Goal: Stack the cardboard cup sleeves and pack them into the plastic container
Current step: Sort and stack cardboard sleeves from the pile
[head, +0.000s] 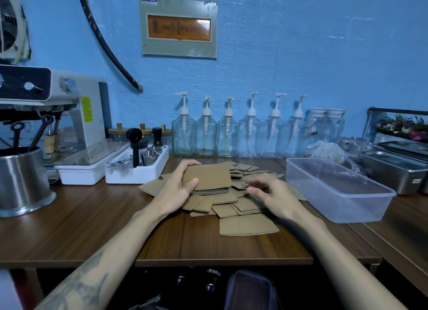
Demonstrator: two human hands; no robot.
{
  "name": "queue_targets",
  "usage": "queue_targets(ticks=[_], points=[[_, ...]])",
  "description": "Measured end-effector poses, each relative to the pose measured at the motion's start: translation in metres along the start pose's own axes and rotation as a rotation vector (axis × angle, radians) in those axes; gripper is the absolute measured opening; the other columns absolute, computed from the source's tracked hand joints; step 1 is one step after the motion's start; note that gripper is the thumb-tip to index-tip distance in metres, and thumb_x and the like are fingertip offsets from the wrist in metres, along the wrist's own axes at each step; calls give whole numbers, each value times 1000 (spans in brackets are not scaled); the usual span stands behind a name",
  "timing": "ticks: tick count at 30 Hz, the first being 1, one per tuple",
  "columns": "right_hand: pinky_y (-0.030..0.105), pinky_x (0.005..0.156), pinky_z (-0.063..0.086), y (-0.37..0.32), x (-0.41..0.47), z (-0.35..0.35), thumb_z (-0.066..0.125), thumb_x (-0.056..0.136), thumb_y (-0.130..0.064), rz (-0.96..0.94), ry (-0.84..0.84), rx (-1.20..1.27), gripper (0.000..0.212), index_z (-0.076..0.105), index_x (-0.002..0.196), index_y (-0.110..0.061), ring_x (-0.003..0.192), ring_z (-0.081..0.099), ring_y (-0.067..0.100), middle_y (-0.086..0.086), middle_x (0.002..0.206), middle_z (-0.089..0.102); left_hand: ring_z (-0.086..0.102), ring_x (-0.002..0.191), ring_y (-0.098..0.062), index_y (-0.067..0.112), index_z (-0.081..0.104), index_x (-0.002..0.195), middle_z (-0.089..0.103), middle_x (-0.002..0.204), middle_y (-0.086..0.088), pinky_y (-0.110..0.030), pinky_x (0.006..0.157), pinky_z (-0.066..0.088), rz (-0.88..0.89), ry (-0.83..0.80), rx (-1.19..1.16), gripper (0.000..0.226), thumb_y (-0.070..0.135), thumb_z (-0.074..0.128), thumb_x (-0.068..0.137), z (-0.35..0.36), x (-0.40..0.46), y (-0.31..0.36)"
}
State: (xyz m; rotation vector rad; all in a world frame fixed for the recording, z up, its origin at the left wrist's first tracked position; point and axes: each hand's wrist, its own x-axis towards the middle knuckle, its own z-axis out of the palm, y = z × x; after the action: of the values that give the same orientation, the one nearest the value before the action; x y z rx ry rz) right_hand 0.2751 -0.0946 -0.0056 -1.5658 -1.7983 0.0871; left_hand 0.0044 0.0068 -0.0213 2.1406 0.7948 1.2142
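The left hand point(178, 182) gripped a small stack of sleeves point(209, 177), long axis running left to right, above the loose pile point(234, 204) on the wooden table point(92, 219), while the right hand point(269, 194) hovered loosely curled, holding nothing, beside the clear plastic container point(338, 189).

Plain tan corrugated cardboard cup sleeves point(234, 201) are showing ribbed edges against the dark brown wood-grain counter point(92, 219); the rectangular plastic container point(338, 189) at its right edge is looking clear, faintly bluish.
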Motion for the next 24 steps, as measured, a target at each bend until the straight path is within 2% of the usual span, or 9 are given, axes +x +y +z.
queue_targets(ticks=[4,6,8,11,16,20,22,24], points=[[3,78,33,-5,-4,1,68,90,-32,-24,-29,14,17,72,106,-28,98,55,-1,-18,104,61,56,98,2,44,48,122,55,105,28,-27,82,46,-13,-15,8,37,19,57,97,1,-1,-1],[7,76,35,-6,-7,2,72,86,-35,-24,-55,39,13,74,98,-30,92,56,-2,-15,98,61,56,97,3,45,48,123,55,105,28,-29,83,48,-22,-24,18,37,20,57,97,1,-1,-1],[17,81,39,-3,-9,4,73,84,-41,-21,-86,18,16,74,96,-31,94,56,0,-13,97,60,56,97,3,45,48,123,55,105,28,-29,83,48,-18,-33,21,37,21,57,97,2,-1,-1],[31,93,44,3,-12,2,70,85,-47,8,-116,-74,23,71,103,-33,103,52,8,-14,100,58,56,96,2,45,48,123,56,104,27,-30,84,49,-20,-31,13,37,21,57,97,2,-2,-2],[43,108,36,12,-14,-3,59,88,-59,95,-204,-234,46,61,124,-32,122,44,15,-7,122,52,57,96,3,47,48,121,57,103,29,-24,78,45,-39,-25,-1,37,21,58,97,3,-1,-1],[44,110,35,10,-14,-7,59,85,-63,107,-230,-241,60,56,135,-29,129,43,17,-6,134,52,58,97,4,47,48,120,57,104,29,-23,78,45,-51,-49,-11,36,21,57,97,3,-2,-1],[42,109,36,10,-14,-10,62,83,-62,105,-231,-243,61,56,135,-30,127,43,17,-3,130,51,57,97,4,47,48,119,58,104,27,-22,77,46,-50,-49,-11,35,21,57,98,3,-3,-1],[31,100,39,11,-15,-14,66,80,-61,92,-217,-259,60,58,132,-32,120,44,15,-4,120,51,57,96,3,48,48,118,58,107,20,-24,79,47,-54,-46,-11,35,20,57,98,4,-3,-1]])
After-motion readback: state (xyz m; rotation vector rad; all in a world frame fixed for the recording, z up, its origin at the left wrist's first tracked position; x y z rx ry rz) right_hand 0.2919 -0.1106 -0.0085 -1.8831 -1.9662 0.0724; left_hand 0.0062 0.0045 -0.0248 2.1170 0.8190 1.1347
